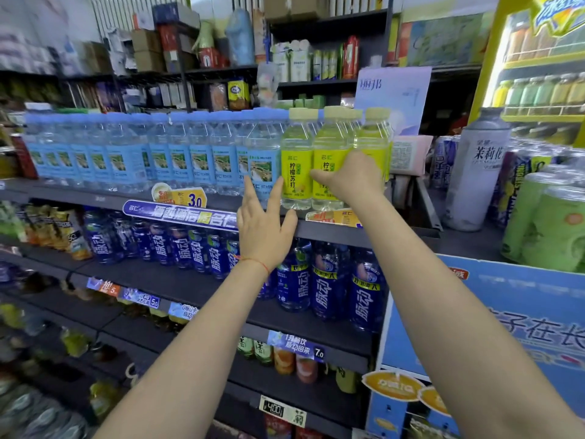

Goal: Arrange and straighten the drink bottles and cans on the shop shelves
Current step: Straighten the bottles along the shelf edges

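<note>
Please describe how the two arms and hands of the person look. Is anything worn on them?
Both forearms are bare, with no sleeves in view and no gloves. The left hand has a thin red string bracelet around its wrist. The right hand shows no jewellery.

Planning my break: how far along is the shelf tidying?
Done: blue-label water bottles stand in an even row. In hand: right hand grips a yellow-label bottle; left hand hovers open beside. Left: lower shelves' bottles look scattered.
</note>
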Tool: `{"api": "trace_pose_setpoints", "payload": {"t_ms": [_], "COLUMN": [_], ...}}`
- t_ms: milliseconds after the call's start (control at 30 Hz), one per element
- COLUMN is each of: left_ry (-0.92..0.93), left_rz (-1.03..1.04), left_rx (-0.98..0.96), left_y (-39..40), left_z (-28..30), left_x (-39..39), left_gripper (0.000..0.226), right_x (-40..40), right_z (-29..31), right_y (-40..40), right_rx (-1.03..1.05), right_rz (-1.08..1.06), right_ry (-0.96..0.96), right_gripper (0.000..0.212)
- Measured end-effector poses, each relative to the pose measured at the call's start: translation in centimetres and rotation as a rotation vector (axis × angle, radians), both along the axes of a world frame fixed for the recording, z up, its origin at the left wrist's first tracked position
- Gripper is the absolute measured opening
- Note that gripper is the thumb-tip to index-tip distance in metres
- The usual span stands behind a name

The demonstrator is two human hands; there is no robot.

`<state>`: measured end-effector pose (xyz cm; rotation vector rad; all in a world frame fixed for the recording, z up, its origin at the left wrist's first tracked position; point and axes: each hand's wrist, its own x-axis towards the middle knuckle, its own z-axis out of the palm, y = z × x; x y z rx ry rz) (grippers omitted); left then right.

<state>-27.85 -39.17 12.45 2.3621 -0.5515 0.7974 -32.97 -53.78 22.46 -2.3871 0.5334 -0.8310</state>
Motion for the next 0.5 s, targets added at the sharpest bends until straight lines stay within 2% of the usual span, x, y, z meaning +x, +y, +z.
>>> {"api": "trace_pose_setpoints", "payload": {"t_ms": [233, 333, 400, 500], "left_ry": [-0.023, -0.022, -0.016, -0.017], "left_rz": [0.011, 0.014, 0.014, 0.015], "left_rx": [-0.006, -0.003, -0.002, 0.006], "left_y": [-0.04, -0.06, -0.1, -0.12], "left_z": [-0.09, -0.18, -0.27, -0.2], "left_x": [0.16, 0.18, 0.18, 0.24], "left_gripper": [0.062, 0.062, 0.061, 0.062], "right_x": [-0.3, -0.46, -0.47, -0.37], "right_z": [-0.44, -0.32, -0.65, -0.67], "right_y": [-0.5, -0.38, -0.31, -0.33], "right_rx": [-0.027, -0.062, -0.099, -0.097], "right_rz": [0.011, 0.0, -0.01, 0.012], "right_ry": [-0.326, -0.236, -0.127, -0.071], "right_gripper": [0.062, 0.065, 0.061, 0.058]}}
